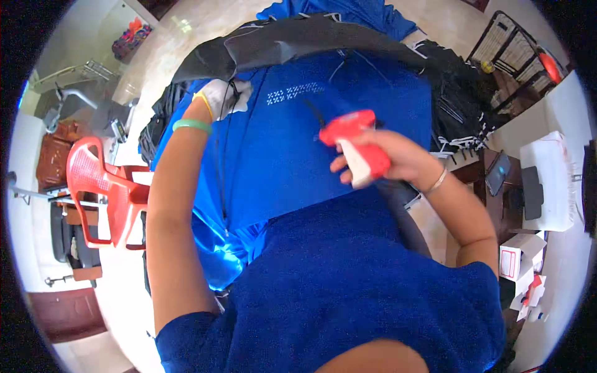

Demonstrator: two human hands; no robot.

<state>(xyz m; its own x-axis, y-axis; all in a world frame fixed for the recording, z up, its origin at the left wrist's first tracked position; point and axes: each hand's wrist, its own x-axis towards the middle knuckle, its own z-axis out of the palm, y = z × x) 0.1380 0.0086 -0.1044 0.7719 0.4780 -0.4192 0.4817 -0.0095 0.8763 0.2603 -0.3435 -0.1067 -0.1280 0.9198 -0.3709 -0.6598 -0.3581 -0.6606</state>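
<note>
Head view: a blue garment [292, 161] is spread out in front of the person, with a block of small white marks [287, 94] on its far part. The left hand [227, 98], in a white glove with a yellow cuff, rests on the far left part of the blue garment. Its fingers are bent beside a thin black cord [222, 193] that runs down the left part of the blue garment; I cannot tell whether they grip it. A green bangle [193, 125] circles that wrist. Above the right half of the blue garment, the bare right hand [398, 155] has its fingers clamped around the handle of a red-and-white tagging gun [348, 128]. The nose of the tagging gun points leftward over the blue garment, its dark tip blurred; whether it touches the cloth cannot be told. Dark grey cloth [292, 46] lies along the far edge of the blue garment, and more blue fabric [348, 12] lies beyond that. Black clothing [454, 93] is heaped to the right of the blue garment, and a red plastic chair [118, 180] stands to its left.
</note>
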